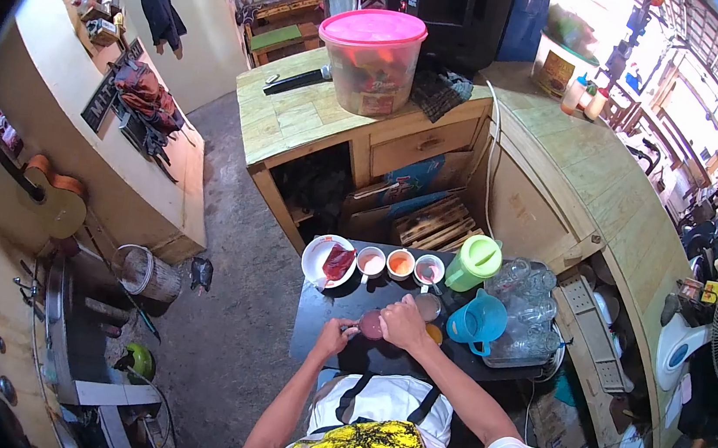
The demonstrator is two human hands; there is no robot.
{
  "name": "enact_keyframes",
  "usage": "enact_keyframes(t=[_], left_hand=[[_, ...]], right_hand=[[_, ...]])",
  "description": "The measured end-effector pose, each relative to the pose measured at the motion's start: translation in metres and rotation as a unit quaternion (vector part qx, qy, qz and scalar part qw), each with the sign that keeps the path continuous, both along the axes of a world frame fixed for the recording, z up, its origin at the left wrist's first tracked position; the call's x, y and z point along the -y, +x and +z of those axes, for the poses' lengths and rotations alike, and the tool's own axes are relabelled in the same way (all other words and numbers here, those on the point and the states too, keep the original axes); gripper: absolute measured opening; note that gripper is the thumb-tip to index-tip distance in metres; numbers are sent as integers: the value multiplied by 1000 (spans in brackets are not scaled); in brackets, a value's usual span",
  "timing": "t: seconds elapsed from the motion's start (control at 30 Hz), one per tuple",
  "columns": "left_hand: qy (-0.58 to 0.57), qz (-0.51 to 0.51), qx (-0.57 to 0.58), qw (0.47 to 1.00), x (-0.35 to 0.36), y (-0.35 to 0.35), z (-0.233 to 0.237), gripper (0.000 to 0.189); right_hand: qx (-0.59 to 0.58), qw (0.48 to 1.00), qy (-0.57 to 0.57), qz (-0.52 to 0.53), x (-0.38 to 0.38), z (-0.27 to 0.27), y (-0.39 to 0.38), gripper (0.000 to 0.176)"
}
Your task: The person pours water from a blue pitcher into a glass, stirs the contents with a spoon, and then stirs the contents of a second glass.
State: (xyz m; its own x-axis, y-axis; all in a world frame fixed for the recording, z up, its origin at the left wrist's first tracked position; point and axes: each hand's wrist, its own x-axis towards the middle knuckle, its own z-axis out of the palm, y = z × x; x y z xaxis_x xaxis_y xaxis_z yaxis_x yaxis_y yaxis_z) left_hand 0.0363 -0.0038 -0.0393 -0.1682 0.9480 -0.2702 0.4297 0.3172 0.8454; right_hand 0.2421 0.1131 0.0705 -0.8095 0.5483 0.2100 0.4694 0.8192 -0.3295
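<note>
Nearest the camera, the person's torso shows a white shirt with a yellow print, both forearms extended forward over a dark bench (pixel 319 312). Left hand (pixel 335 337): fingers curled inward, tips meeting the left rim of a small cup (pixel 371 325) with dark red contents; whether they pinch the rim or only rest against it cannot be told at this size. Right hand (pixel 404 323): fingers closed round the right side of the same cup, palm turned down and partly covering it. The cup stands on the bench between the two hands, at the near middle of the top. Just beyond the right hand – a small metal bowl (pixel 427 306), with an orange cup (pixel 435 333) just beside the wrist. To the right, a blue pitcher (pixel 477 320), and beside it a tray of clear glasses (pixel 526 316) at the bench's right end. Along the far edge, left to right: a white plate (pixel 319 255) carrying a red item, three small white cups (pixel 400 264) in a row with reddish and orange contents, then a green pitcher (pixel 473 263) with its lid on. Farther off, well apart from the bench – a wooden counter (pixel 286 125) with a drawer, bearing a clear tub with a pink lid (pixel 373 50).
</note>
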Motion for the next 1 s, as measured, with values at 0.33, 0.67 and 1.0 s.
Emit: enact_keyframes(t=[0.33, 0.67, 1.0], left_hand=[[21, 5, -18, 1000, 0, 3, 7, 27], [4, 10, -30, 999, 1, 9, 16, 27], [28, 11, -13, 999, 3, 8, 13, 28]], right_hand=[[1, 998, -48, 37, -16, 0, -3, 20], [-5, 993, -111, 34, -4, -6, 4, 19], [31, 994, -106, 7, -16, 14, 10, 19]])
